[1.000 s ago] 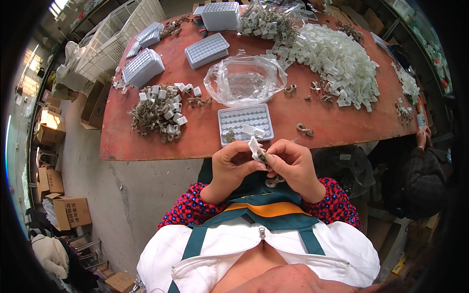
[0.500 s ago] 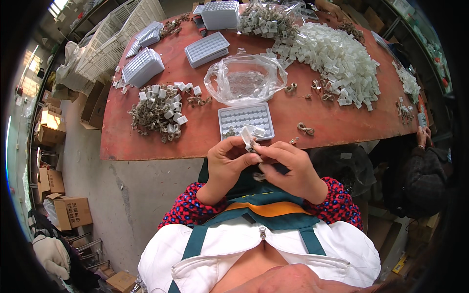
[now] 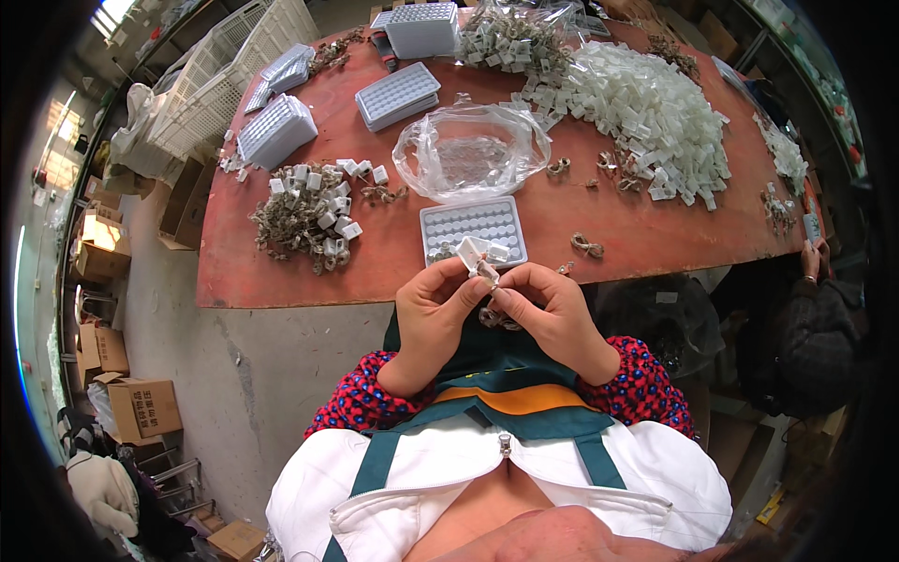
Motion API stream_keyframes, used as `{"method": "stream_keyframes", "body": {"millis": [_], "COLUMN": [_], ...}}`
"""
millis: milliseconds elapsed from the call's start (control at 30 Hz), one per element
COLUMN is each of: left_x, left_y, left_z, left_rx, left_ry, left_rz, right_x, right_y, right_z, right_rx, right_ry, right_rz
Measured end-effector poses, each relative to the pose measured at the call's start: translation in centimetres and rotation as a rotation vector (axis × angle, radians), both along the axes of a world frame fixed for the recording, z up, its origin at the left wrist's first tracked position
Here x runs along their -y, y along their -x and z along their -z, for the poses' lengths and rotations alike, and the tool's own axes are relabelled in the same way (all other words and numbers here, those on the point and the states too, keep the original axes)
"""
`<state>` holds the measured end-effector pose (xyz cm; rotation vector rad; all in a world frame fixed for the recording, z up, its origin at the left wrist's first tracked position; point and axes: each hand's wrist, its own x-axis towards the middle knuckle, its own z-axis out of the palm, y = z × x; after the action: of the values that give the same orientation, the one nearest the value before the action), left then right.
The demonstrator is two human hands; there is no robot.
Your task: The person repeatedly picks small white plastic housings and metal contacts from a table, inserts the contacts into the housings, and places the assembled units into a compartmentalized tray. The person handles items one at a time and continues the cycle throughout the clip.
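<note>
My left hand [image 3: 431,314] pinches a small white plastic case [image 3: 471,251] with its flap standing up, just over the near edge of the table. My right hand [image 3: 554,317] closes thumb and finger on the case's lower end, where a bit of brown cord shows. A coiled brown cord [image 3: 496,319] hangs beneath the two hands. Right beyond the fingers lies a white tray [image 3: 440,217] with rows of round pockets, a few small white and brown pieces in its near part. Exactly how the cord meets the case is hidden by fingertips.
A crumpled clear plastic bag [image 3: 473,155] lies behind the tray. Corded white pieces [image 3: 304,214] are heaped at left, with stacked trays [image 3: 276,131] behind. A big pile of white cases [image 3: 646,122] covers the right. Another person's hands [image 3: 815,258] are at far right.
My right fingers have moved in against the lower end of the case, and the blurred cord below now hangs as a clearer coil. My left hand keeps its hold.
</note>
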<state>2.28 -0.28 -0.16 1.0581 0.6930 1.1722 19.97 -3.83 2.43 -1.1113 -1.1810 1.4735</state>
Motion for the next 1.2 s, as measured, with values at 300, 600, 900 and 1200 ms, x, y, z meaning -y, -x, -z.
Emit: {"method": "stream_keyframes", "body": {"millis": [300,600,900,1200], "left_x": [0.0,-0.2,-0.4,-0.8], "left_y": [0.1,0.5,0.4,5.8], "left_z": [-0.1,-0.4,0.5,0.7], "left_rx": [-0.06,-0.097,0.129,0.231], "left_ry": [-0.057,-0.001,0.3,0.33], "left_rz": [0.006,0.023,0.099,-0.136], "right_x": [0.2,-0.2,-0.5,-4.7], "right_y": [-0.1,0.0,1.2,-1.1], "right_z": [0.3,0.6,1.7,1.9], "right_rx": [-0.081,-0.11,0.008,0.786], "right_ry": [-0.062,-0.022,-0.066,-0.538], "right_rz": [0.025,0.017,0.064,0.257]}}
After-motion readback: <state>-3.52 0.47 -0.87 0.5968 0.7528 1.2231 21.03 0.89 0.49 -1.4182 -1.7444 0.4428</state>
